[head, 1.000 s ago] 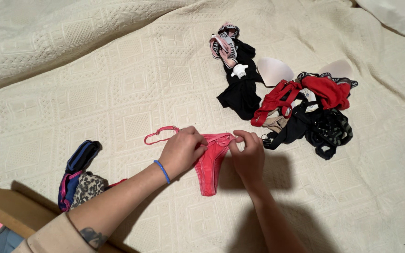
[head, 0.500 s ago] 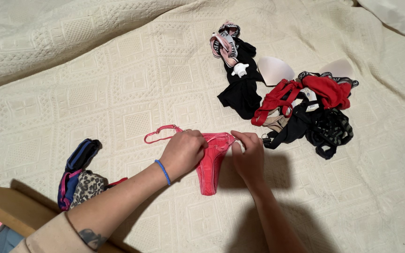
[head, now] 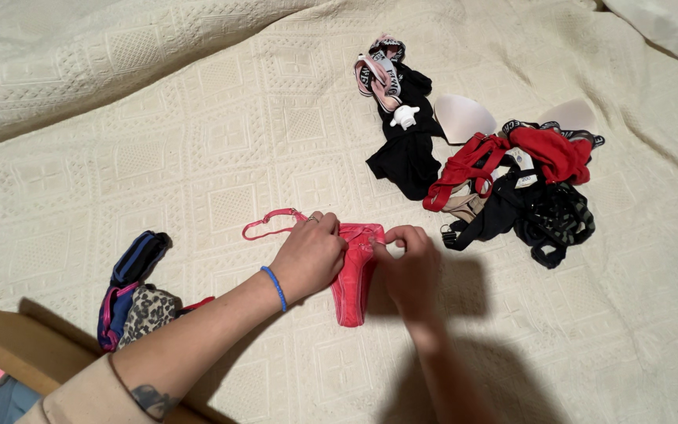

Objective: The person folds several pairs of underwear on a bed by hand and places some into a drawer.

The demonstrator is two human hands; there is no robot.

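A small pink-red undergarment point(head: 352, 275) lies flat on the cream quilted bedspread point(head: 198, 157), its thin strap point(head: 264, 225) looping out to the left. My left hand point(head: 308, 255), with a blue band on the wrist, presses down on the garment's left part. My right hand point(head: 408, 263) pinches the top right edge of the same garment between thumb and fingers. Both hands touch the fabric, and part of it is hidden under them.
A heap of red, black and beige underwear point(head: 512, 184) lies to the right, with two pale bra cups point(head: 464, 118) behind it. A black garment with a striped band point(head: 402, 110) lies farther back. Folded blue and leopard-print pieces point(head: 131, 294) sit at the left by a wooden edge point(head: 9, 345).
Both hands stay on the pink-red garment. My right hand has shifted slightly along its top edge; the garment looks folded a little narrower.
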